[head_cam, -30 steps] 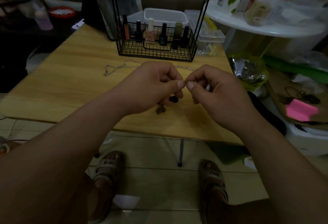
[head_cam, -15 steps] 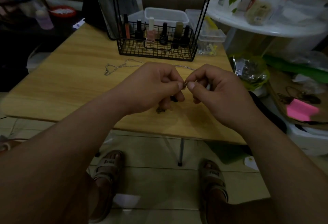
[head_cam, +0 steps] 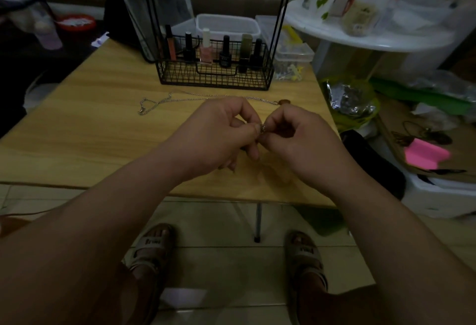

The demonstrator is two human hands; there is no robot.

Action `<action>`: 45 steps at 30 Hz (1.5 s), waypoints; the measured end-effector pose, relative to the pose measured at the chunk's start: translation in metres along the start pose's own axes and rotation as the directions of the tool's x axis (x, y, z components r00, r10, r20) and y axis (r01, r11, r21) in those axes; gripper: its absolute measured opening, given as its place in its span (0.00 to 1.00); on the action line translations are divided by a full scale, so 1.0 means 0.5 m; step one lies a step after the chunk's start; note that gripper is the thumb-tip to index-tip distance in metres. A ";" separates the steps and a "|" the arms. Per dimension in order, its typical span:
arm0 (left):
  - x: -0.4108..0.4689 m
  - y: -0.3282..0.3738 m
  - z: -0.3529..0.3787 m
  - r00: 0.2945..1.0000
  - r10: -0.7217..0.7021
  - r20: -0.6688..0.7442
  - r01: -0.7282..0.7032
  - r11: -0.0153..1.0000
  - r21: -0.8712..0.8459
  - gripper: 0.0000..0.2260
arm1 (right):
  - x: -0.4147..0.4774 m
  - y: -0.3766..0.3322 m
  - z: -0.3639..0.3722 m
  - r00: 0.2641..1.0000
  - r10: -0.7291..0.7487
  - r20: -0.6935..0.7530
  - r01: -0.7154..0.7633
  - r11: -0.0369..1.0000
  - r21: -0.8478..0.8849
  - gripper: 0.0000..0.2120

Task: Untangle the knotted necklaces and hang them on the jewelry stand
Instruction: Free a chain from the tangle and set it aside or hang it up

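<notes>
left hand (head_cam: 216,135) and right hand (head_cam: 298,141) each pinch the knotted necklace bit (head_cam: 262,128) above the table (head_cam: 90,123) — early stage, one chain (head_cam: 159,101) lies loose — none seen hung on the stand (head_cam: 180,74).

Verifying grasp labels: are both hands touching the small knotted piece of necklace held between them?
Touching. The head view shows the left hand and the right hand each pinching the knotted piece between thumb and fingertip, with no gap visible.
</notes>
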State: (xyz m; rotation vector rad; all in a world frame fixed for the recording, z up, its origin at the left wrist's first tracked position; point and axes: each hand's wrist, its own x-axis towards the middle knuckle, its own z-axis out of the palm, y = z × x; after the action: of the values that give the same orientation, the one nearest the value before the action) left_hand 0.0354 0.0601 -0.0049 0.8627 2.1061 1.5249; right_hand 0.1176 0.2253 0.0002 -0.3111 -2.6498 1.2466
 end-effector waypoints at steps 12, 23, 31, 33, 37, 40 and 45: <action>0.002 -0.012 0.013 0.986 0.153 -0.069 -0.128 0.952 0.279 0.05 | -0.002 -0.005 -0.013 0.956 0.266 0.127 -0.293 0.902 0.318 0.08; -0.001 -0.026 0.001 0.968 0.251 0.004 -0.226 0.865 0.447 0.03 | 0.000 0.000 -0.015 0.953 0.234 0.191 -0.274 0.935 0.226 0.07; -0.004 -0.020 -0.007 0.974 0.206 -0.093 -0.169 0.938 0.303 0.04 | 0.005 0.000 -0.008 0.961 0.237 0.142 -0.269 0.919 0.288 0.05; -0.003 -0.011 -0.008 0.985 0.120 -0.127 -0.096 0.978 0.186 0.04 | 0.008 -0.001 -0.005 0.960 0.259 0.104 -0.280 0.892 0.355 0.05; -0.004 0.000 -0.006 0.997 -0.004 -0.075 0.003 1.000 -0.022 0.03 | 0.010 -0.004 -0.002 0.965 0.244 0.099 -0.262 0.850 0.457 0.05; -0.003 -0.002 -0.005 0.998 -0.064 -0.022 0.062 0.995 -0.074 0.02 | 0.012 -0.006 -0.001 0.971 0.217 0.097 -0.237 0.841 0.486 0.06; -0.003 -0.008 -0.003 0.999 -0.048 0.006 0.047 0.998 0.028 0.06 | 0.009 -0.008 -0.001 0.981 0.166 0.095 -0.192 0.873 0.450 0.06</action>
State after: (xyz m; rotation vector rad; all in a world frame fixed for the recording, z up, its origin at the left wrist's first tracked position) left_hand 0.0346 0.0572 -0.0082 0.8202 2.1332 1.4699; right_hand 0.1132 0.2245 0.0041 -0.4553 -2.3053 1.9101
